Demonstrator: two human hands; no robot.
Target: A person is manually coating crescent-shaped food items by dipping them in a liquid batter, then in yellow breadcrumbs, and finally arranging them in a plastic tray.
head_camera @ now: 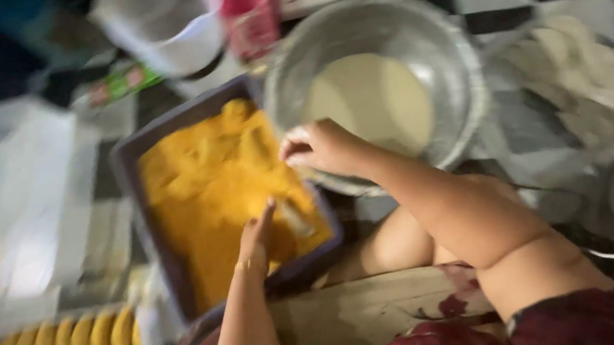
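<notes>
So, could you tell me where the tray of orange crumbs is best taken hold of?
Probably by the tray's raised long rims, one hand per side from above; it lies flat and nearly full, and the metal bowl crowds its far right corner.

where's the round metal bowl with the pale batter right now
In the head view, the round metal bowl sits upper centre-right, just right of the dark rectangular tray of orange crumbs, with the right hand over its near rim.

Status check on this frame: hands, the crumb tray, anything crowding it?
Left hand fingers down in orange crumbs of the dark tray. Right hand closed over tray's far corner, contents unclear. Metal bowl of pale batter abuts tray.
</notes>
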